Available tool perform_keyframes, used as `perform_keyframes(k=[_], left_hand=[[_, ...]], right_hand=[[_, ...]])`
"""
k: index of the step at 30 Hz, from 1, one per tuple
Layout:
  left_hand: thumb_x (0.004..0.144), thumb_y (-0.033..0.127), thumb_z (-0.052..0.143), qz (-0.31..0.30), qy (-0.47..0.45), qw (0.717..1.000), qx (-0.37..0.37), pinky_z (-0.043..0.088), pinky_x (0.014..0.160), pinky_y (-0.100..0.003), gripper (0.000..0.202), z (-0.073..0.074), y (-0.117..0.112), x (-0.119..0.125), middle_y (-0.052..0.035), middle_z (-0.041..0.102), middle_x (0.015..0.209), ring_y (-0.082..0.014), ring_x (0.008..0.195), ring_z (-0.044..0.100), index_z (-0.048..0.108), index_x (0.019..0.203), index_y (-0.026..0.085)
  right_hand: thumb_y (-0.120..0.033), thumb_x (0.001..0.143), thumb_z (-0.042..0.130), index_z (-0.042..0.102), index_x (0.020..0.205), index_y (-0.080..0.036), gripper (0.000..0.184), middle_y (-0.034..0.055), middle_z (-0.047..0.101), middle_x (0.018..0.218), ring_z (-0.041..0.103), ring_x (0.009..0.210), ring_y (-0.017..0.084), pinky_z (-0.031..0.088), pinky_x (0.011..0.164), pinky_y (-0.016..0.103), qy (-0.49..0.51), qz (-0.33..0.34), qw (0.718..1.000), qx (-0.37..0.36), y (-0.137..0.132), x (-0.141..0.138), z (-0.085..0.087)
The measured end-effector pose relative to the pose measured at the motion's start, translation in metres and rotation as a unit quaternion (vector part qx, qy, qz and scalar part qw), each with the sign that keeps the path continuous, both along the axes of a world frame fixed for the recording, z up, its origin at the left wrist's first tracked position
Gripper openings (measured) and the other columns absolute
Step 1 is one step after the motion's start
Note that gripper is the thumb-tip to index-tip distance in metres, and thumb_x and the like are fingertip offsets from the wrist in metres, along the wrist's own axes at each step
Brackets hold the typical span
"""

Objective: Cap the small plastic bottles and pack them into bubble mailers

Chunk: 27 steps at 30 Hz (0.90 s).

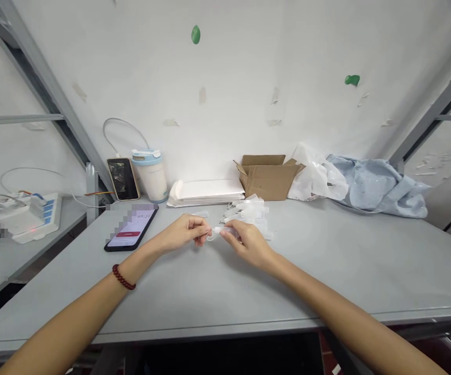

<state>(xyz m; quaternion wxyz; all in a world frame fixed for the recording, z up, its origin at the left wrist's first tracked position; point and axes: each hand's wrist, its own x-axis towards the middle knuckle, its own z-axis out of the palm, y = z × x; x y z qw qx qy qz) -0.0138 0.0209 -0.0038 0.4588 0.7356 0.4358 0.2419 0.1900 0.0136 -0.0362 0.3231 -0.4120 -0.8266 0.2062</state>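
Note:
My right hand (252,244) pinches a small translucent white tube (217,229) between thumb and fingers; most of the tube is hidden by the fingers. A thin white cord loop (212,238) hangs at the tube's end, and my left hand (188,230) is closed on it with thumb and fingertips. Both hands are just above the grey table, almost meeting. Right behind my right hand lies a pile of similar translucent tubes (253,210), some with cord loops. One more pale tube (201,214) lies just behind my left hand.
A phone (132,227) lies to the left on the table (350,260). Along the wall stand a second phone (124,178), a lidded cup (152,179), stacked white envelopes (210,190), an open cardboard box (269,181), a white plastic bag (316,177) and blue cloth (381,186).

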Motion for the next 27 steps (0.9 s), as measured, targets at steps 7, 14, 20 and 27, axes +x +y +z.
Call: perform_keyframes(k=[7, 14, 20, 27], left_hand=[[0.082, 0.038, 0.052, 0.04, -0.006, 0.997, 0.059, 0.043, 0.059, -0.023, 0.029, 0.003, -0.011, 0.012, 0.0002, 0.057, 0.059, -0.0112, 0.057, 0.053, 0.056, 0.066, 0.015], [0.083, 0.034, 0.049, 0.067, 0.008, 0.99, 0.123, 0.038, 0.053, -0.022, 0.027, -0.005, -0.019, 0.023, 0.0, 0.057, 0.058, -0.0102, 0.053, 0.049, 0.057, 0.065, 0.015], [0.085, 0.045, 0.046, -0.007, -0.07, 0.997, -0.017, 0.045, 0.059, -0.025, 0.037, 0.013, -0.005, -0.002, -0.0047, 0.064, 0.065, -0.0134, 0.061, 0.058, 0.062, 0.076, 0.012], [0.082, 0.042, 0.054, 0.004, -0.034, 0.999, -0.001, 0.045, 0.059, -0.024, 0.03, 0.02, -0.006, -0.008, -0.0036, 0.064, 0.07, -0.012, 0.062, 0.057, 0.063, 0.075, 0.013]], right_hand=[[-0.035, 0.091, 0.037, 0.057, 0.078, -0.015, 0.031, -0.0003, 0.052, 0.061, 0.046, 0.057, 0.012, 0.034, 0.056, 0.024, 0.056, 0.022, 0.998, -0.017, 0.002, 0.004, 0.004], [-0.037, 0.09, 0.038, 0.056, 0.073, -0.016, 0.032, -0.0016, 0.048, 0.058, 0.043, 0.054, 0.011, 0.033, 0.053, 0.023, 0.07, 0.031, 0.996, -0.042, 0.0, 0.01, 0.004], [-0.04, 0.091, 0.037, 0.056, 0.081, -0.016, 0.033, -0.0021, 0.045, 0.059, 0.039, 0.053, 0.011, 0.031, 0.052, 0.023, 0.089, 0.041, 0.995, -0.036, -0.003, 0.003, 0.008], [-0.041, 0.09, 0.039, 0.057, 0.086, -0.016, 0.031, -0.0004, 0.051, 0.064, 0.042, 0.055, 0.011, 0.033, 0.052, 0.023, 0.102, 0.021, 0.994, -0.035, -0.003, 0.002, 0.008]])
